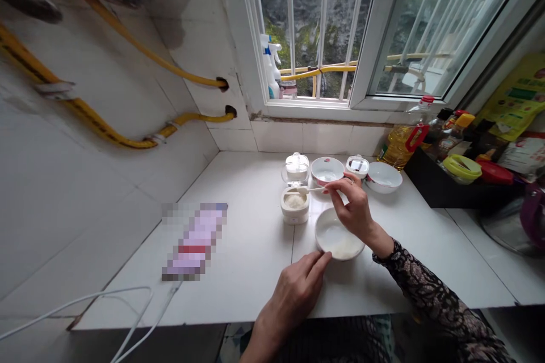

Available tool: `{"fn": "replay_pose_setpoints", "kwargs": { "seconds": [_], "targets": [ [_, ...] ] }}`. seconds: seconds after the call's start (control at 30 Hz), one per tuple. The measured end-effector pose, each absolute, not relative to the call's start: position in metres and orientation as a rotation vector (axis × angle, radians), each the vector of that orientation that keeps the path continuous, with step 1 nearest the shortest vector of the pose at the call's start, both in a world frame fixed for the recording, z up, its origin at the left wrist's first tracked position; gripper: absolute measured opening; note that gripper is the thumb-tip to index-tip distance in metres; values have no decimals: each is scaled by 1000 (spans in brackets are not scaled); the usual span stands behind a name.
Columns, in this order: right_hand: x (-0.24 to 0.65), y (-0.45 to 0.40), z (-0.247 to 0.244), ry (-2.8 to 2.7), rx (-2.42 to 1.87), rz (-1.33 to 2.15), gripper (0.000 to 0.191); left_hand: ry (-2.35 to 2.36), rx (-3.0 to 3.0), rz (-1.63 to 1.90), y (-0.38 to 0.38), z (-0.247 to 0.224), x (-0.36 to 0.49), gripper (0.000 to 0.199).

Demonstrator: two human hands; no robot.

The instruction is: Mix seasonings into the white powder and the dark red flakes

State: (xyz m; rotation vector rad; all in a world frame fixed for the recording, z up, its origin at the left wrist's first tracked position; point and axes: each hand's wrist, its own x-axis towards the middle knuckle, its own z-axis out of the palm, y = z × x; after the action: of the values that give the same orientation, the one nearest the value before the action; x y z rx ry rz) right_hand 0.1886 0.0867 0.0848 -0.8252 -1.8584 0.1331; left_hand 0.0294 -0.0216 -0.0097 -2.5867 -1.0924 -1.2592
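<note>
My right hand (351,204) pinches the handle of a small white spoon (315,189). The spoon's head is over the mouth of a white seasoning jar (295,216) that holds pale grains, its clear lid (294,173) tipped up behind. Below my right hand stands a white bowl (326,232) with a patch of pale, grainy stuff at its bottom near side. My left hand (302,283) is closed at the bowl's near left rim, fingertips on the edge; the thumb's grip is partly hidden.
Behind stand two more bowls (327,169) (384,177) and a second white jar (357,165). An oil bottle (400,144) and a black box (438,181) of condiments are at right. A blurred purple item (196,244) with a white cable (164,300) lies left.
</note>
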Motion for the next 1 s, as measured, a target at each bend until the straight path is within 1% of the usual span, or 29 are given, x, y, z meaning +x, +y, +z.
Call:
{"fn": "replay_pose_setpoints", "kwargs": {
  "seconds": [0.1, 0.17, 0.23, 0.3, 0.4, 0.5, 0.6, 0.7, 0.77, 0.9, 1.0],
  "targets": [
    [192, 92, 77, -1629, -960, 569, 6, -1084, -2597, -1258, -22, -10, 29, 38],
    [195, 96, 73, -1470, -981, 837, 10, -1087, -2599, -1255, -22, -10, 29, 38],
    [201, 99, 71, -1368, -965, 984, 14, -1096, -2596, -1250, -21, -11, 28, 37],
    [210, 98, 71, -1335, -957, 1029, 16, -1106, -2594, -1243, -22, -11, 28, 37],
    [229, 91, 72, -1391, -977, 1032, 15, -1115, -2608, -1228, -22, -10, 28, 36],
    [249, 79, 72, -1588, -1007, 963, 11, -1141, -2627, -1222, -23, -9, 28, 33],
    [260, 69, 69, -1883, -1033, 709, 7, -1156, -2622, -1230, -21, -7, 29, 30],
    [260, 63, 63, -2095, -987, 372, 13, -1161, -2606, -1226, -20, -5, 30, 28],
    [257, 60, 59, -2195, -926, 255, 18, -1172, -2598, -1227, -20, -4, 30, 28],
    [253, 57, 59, -2320, -835, 330, 19, -1178, -2593, -1236, -20, -2, 31, 27],
    [253, 57, 60, -2253, -851, 339, 17, -1170, -2580, -1234, -20, -1, 32, 27]
  ]
}}
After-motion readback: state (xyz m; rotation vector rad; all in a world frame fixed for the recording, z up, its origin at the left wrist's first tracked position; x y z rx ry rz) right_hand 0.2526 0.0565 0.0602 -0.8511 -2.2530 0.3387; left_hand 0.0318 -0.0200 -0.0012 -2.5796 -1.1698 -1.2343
